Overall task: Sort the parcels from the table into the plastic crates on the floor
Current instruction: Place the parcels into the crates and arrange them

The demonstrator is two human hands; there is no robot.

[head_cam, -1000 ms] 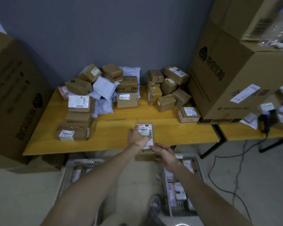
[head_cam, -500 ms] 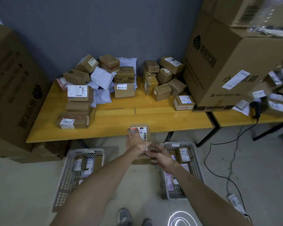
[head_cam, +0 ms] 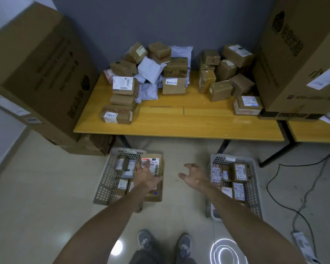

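The left hand (head_cam: 145,176) grips a parcel (head_cam: 154,162), fingers spread over its label. Directly below the grip sits the left crate (head_cam: 105,184), part filled. Right of the grip, the right hand (head_cam: 195,177) hangs slack and empty, between that crate and the right crate (head_cam: 256,189). Beyond the grip, boxes (head_cam: 123,86) crowd the table (head_cam: 198,123).

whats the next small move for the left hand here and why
Probably lower the left hand a little and let go of the parcel into the left crate. The hand grips the parcel directly above that crate's right side, where other parcels already lie. The right hand is open and clear of it, so only the drop seems left.
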